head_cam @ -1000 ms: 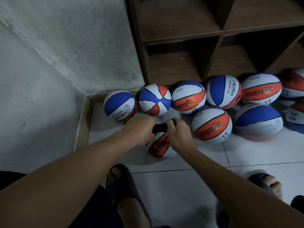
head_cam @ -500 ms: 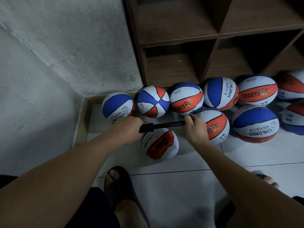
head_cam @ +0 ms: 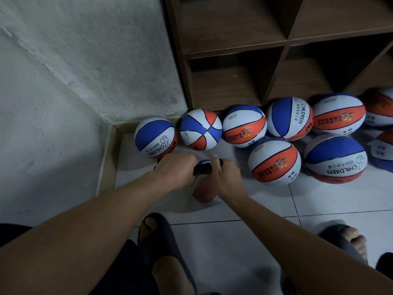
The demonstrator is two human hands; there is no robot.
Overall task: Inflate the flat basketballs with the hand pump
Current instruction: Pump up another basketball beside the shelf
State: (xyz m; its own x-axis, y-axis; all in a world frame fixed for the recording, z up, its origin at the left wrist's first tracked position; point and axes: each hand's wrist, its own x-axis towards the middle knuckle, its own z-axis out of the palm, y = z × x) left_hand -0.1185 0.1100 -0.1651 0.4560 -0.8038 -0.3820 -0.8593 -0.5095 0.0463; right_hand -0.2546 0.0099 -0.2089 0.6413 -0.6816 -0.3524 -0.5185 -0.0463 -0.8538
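**Pump Closed Up Over a Half-Hidden Ball**

Crouched in dark slides on the white tiled floor (head_cam: 244,262), I had both hands over the basketball being filled (head_cam: 203,191), which lay on the floor under them, only its orange underside and a sliver of blue showing. My left hand (head_cam: 175,170) was clenched round one end of the black hand pump (head_cam: 203,169); my right hand (head_cam: 225,177) gripped the other end, fingers curled over it, thumb up. Little of the pump showed between the hands, so I judged the stroke was near its closed end. Where the needle met the ball was hidden. To pump well, I reckoned, the strokes should run straight along the barrel, the left hand holding steady so the needle would not bend or slip out, and the ball should not be let roll. Beyond that ball, inflated basketballs (head_cam: 274,160) in blue, white and orange sat in rows against the foot of the brown wooden shelf (head_cam: 285,41), the leftmost near the grey wall's corner.
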